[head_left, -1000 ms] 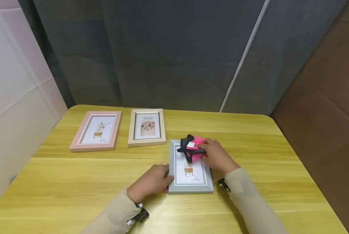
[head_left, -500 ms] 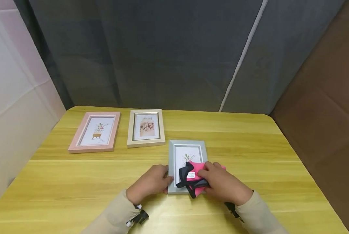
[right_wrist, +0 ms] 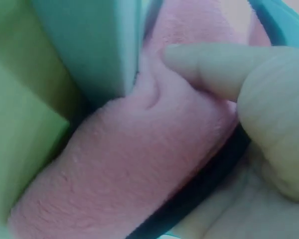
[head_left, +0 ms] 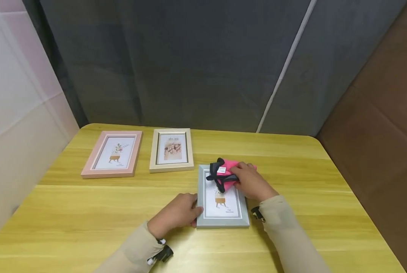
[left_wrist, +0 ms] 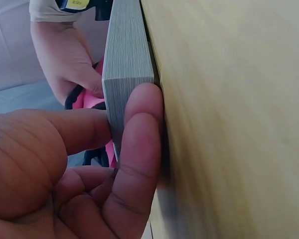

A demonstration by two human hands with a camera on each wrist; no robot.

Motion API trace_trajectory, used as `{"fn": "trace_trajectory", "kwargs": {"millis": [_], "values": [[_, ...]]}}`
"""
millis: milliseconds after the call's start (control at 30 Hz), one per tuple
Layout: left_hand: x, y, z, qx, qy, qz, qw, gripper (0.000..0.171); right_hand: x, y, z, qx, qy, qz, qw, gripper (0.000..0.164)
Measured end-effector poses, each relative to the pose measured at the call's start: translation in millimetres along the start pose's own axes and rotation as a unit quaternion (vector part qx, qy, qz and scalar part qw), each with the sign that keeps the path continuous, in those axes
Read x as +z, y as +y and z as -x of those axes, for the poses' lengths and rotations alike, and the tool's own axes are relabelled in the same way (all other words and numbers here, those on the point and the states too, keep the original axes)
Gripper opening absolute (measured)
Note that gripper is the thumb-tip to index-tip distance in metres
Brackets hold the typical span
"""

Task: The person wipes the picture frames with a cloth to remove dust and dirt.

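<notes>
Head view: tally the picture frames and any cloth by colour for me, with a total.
Pink picture frame: 1
Cream picture frame: 1
Grey-blue picture frame: 1
Pink-and-black cloth, held in the right hand: 1
Total: 4

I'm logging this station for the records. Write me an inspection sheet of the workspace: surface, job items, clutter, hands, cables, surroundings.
Surface: yellow wood-grain table, rounded far corners.
Job items: grey-blue frame, face up; pink cloth with black edging and a white label, over the frame's upper part.
Clutter: pink frame and cream frame, both face up, apart from each other, toward the far left.
Hands: left hand holds the grey-blue frame's left edge; right hand grips the cloth.
Cables: nothing seen.
Surroundings: dark grey backdrop with a slanting white strip; pale panel left, brown panel right.
</notes>
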State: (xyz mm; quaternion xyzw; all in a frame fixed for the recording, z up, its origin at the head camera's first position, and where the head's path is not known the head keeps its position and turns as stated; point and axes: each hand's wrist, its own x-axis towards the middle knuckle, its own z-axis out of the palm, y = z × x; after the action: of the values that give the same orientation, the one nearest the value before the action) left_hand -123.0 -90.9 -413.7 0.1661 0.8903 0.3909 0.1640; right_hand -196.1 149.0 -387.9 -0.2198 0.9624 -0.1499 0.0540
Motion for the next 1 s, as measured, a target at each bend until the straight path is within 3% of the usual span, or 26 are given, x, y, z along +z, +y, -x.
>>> {"fn": "trace_trajectory", "kwargs": {"millis": [133,333,533,667,1000], "values": [[2.5,1.1,1.6,-0.006,0.006,0.0,1.0,0.014,-2.2,0.1,10.5,-0.017,-0.031,-0.008,0.999,0.039],[4.0,4.0,3.1,-0.003,0.013,0.002,0.9999,0.012,-9.5,-10.8,48.4,-0.071,-0.089,0.001,0.993,0.031],[3.6,5.1,2.9,-0.002,0.014,-0.007,0.9999,0.013,-5.2,-21.8,77.7,-0.129,-0.066,0.024,0.989,0.03],[1.3,1.4,2.2,0.006,0.012,-0.006,0.9999,0.011,1.2,-20.3,67.8,-0.107,-0.038,0.023,0.993,0.035],[1.2,-0.8,0.9,-0.002,0.001,0.006,1.0,0.013,6.5,3.0,1.6,0.017,0.012,-0.014,1.0,0.043]]}}
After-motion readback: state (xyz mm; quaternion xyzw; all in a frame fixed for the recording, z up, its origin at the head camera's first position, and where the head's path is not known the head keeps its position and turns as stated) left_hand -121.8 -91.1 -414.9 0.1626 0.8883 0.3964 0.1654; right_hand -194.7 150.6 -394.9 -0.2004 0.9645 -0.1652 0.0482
